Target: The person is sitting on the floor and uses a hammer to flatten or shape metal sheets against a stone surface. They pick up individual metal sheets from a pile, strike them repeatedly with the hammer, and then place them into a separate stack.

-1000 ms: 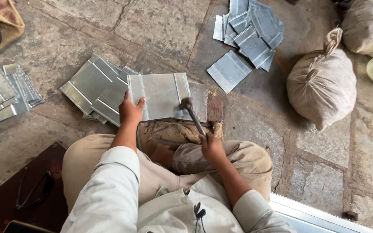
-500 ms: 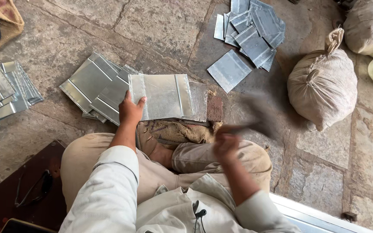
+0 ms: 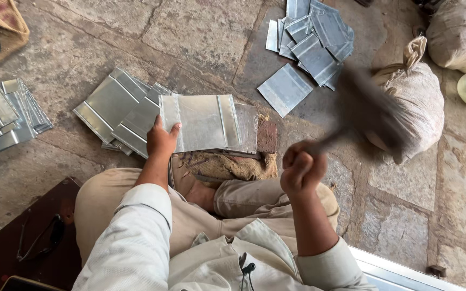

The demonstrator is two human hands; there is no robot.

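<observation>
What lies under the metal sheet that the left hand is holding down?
The metal sheet under the left hand rests on a reddish block and burlap padding. How far the block reaches beneath is covered.

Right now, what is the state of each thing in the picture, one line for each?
left hand: pressing down the metal sheet
metal sheet: flat on its support, folded edges up
right hand: fist closed on the hammer handle
hammer: raised, blurred by motion
tied sack: closed, knotted on top
loose sheets: scattered in a heap on the stone floor
sheet stack: piled beside the left hand
</observation>
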